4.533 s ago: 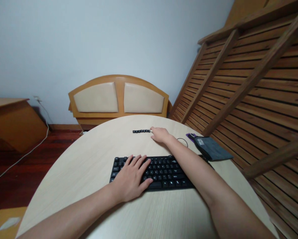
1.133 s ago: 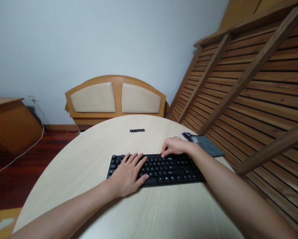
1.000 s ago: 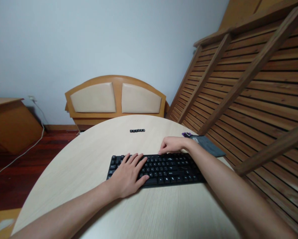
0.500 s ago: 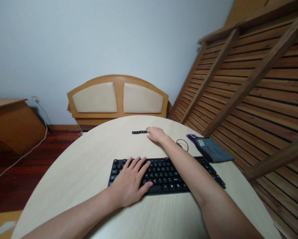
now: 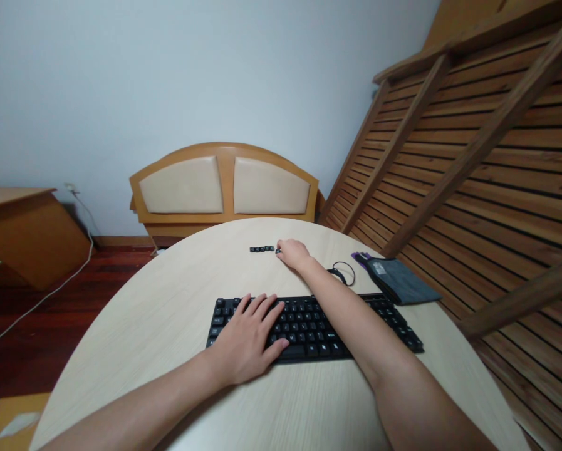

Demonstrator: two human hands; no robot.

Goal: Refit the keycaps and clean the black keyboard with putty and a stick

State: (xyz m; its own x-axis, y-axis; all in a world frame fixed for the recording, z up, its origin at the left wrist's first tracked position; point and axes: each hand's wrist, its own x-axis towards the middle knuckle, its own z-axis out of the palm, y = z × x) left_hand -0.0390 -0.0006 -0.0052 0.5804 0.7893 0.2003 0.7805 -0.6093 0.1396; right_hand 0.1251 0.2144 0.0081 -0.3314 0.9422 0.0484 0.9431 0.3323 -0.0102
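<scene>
A black keyboard (image 5: pixel 304 326) lies across the near part of the round table (image 5: pixel 158 326). Resting flat on its left side, my left hand (image 5: pixel 249 341) has its fingers spread and holds nothing. Farther out, a short row of black keycaps (image 5: pixel 262 249) lies on the tabletop. My right hand (image 5: pixel 294 254) is at the right end of that row, its fingers pinched on one black keycap (image 5: pixel 277 251), slightly apart from the others. My right forearm crosses above the keyboard and hides part of its keys.
A black cable (image 5: pixel 344 274) loops behind the keyboard. To the right sits a dark grey pouch (image 5: pixel 400 280) with something purple at its end. Beyond the table stands a padded headboard (image 5: pixel 224 181); a slatted wooden frame (image 5: pixel 450 175) leans along the right side.
The keycap at the right end of the row has moved slightly away from the others with my right hand. My left hand stays on the keyboard.
</scene>
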